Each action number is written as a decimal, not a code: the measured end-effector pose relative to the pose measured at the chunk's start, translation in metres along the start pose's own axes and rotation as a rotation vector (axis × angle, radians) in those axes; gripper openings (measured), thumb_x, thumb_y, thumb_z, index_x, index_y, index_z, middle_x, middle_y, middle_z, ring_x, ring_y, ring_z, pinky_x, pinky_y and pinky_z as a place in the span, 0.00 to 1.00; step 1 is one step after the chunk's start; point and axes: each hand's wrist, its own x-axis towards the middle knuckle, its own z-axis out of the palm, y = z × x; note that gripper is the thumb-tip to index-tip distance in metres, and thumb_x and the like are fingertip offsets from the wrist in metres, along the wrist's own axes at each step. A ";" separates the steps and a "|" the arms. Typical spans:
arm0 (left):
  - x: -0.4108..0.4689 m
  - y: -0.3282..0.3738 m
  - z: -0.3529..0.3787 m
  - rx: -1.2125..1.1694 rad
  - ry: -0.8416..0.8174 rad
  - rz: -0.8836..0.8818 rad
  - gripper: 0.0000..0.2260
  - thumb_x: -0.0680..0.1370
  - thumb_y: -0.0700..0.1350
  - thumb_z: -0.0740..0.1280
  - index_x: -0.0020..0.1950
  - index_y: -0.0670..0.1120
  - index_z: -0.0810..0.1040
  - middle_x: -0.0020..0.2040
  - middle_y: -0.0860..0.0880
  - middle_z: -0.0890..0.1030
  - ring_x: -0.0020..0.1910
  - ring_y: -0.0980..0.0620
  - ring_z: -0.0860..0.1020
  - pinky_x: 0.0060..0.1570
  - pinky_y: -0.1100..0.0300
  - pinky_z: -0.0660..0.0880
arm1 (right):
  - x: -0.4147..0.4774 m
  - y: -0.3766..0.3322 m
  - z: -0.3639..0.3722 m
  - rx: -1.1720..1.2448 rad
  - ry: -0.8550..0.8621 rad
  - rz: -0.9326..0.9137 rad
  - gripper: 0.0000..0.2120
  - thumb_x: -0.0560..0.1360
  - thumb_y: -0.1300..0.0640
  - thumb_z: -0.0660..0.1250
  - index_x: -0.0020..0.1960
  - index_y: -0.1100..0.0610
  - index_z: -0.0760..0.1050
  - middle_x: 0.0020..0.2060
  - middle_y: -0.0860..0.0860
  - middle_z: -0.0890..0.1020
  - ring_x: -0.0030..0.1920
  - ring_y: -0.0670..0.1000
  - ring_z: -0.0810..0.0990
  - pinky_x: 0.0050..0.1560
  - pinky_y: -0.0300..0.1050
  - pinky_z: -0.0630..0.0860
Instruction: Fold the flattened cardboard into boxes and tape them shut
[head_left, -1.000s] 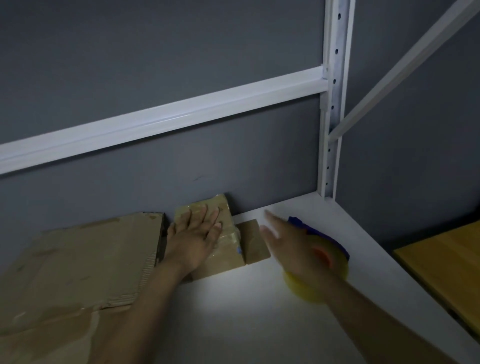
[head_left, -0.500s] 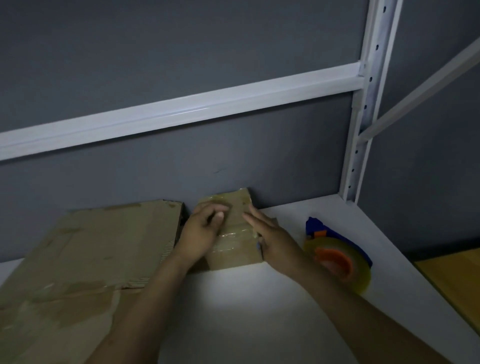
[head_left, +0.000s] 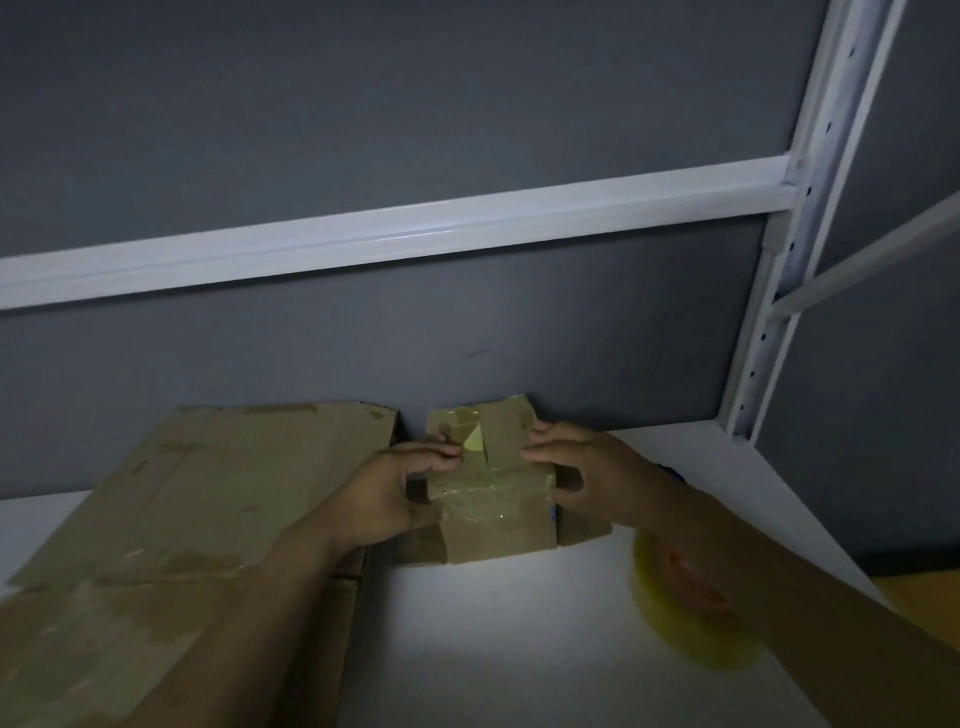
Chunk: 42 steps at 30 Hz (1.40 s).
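Observation:
A small flattened cardboard piece (head_left: 493, 525), partly covered in clear tape, lies on the white shelf (head_left: 519, 649) against the grey back wall. My left hand (head_left: 395, 493) grips its left edge, fingers curled over the top. My right hand (head_left: 576, 475) grips its right edge the same way. A roll of yellowish tape on a dispenser with an orange core (head_left: 691, 603) sits on the shelf under my right forearm, blurred.
A large flattened cardboard sheet (head_left: 197, 519) with tape marks lies on the left half of the shelf. A white upright post (head_left: 779, 291) and a crossbar (head_left: 395, 234) frame the rack. A wooden surface (head_left: 924, 592) shows at the far right.
My right hand left the tape roll and came onto the small cardboard piece. Both hands now hold its side edges instead of pressing flat on top. The view shifted left.

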 end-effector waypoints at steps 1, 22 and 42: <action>0.000 -0.002 0.005 0.006 0.046 0.012 0.26 0.65 0.39 0.80 0.59 0.56 0.77 0.62 0.63 0.74 0.65 0.67 0.70 0.69 0.63 0.66 | 0.000 -0.001 0.003 -0.008 0.006 0.006 0.27 0.73 0.55 0.72 0.70 0.50 0.70 0.72 0.44 0.65 0.69 0.36 0.59 0.66 0.26 0.56; 0.003 -0.001 0.020 0.134 0.154 0.111 0.30 0.69 0.68 0.65 0.58 0.45 0.79 0.59 0.59 0.76 0.61 0.65 0.70 0.59 0.70 0.67 | 0.006 -0.009 0.025 0.012 0.044 0.020 0.23 0.79 0.51 0.63 0.73 0.43 0.64 0.71 0.41 0.61 0.69 0.41 0.54 0.69 0.38 0.60; -0.008 0.021 -0.003 0.152 -0.027 -0.092 0.43 0.62 0.71 0.69 0.74 0.60 0.63 0.75 0.62 0.52 0.74 0.63 0.49 0.69 0.70 0.47 | -0.011 0.001 -0.009 0.064 -0.027 -0.058 0.17 0.77 0.56 0.64 0.65 0.50 0.72 0.65 0.40 0.70 0.68 0.30 0.56 0.68 0.29 0.58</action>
